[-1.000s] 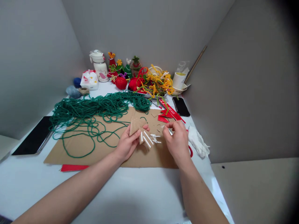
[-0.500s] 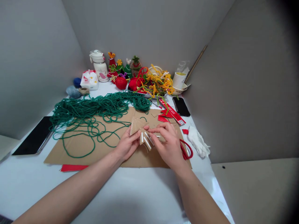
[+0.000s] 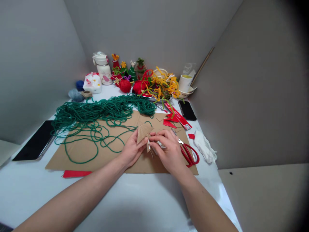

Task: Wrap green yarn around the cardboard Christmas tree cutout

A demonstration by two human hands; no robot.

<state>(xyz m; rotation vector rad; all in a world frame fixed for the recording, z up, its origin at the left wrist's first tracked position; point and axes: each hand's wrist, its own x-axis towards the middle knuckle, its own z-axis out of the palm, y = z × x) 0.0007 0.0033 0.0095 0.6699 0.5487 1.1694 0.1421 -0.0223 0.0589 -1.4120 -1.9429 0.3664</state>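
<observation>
My left hand (image 3: 131, 149) grips a small folded cardboard piece (image 3: 144, 131), thumb on its front. White strips like double-sided tape (image 3: 148, 145) lie on the lower part of that piece. Closed in a pinch, my right hand (image 3: 169, 149) is at this lower part and covers most of the strips. Exactly what its fingertips grip is hidden. Red-handled scissors (image 3: 190, 155) lie just right of my right hand. Under both hands is a large flat cardboard sheet (image 3: 103, 162), and a heap of green yarn (image 3: 96, 109) spreads over its back and left.
Black tablet (image 3: 35, 140) at the left; phone (image 3: 187, 110), red packet (image 3: 180, 117) and crumpled tissue (image 3: 205, 146) at the right. Along the back stand a white bottle (image 3: 104, 71), red yarn ball (image 3: 125, 86), yellow pipe cleaners (image 3: 166, 85) and a paper cup (image 3: 185, 83).
My right hand has moved slightly down and left, closing its fingers over the white strips. The cardboard piece has turned a little. More of the scissors now shows.
</observation>
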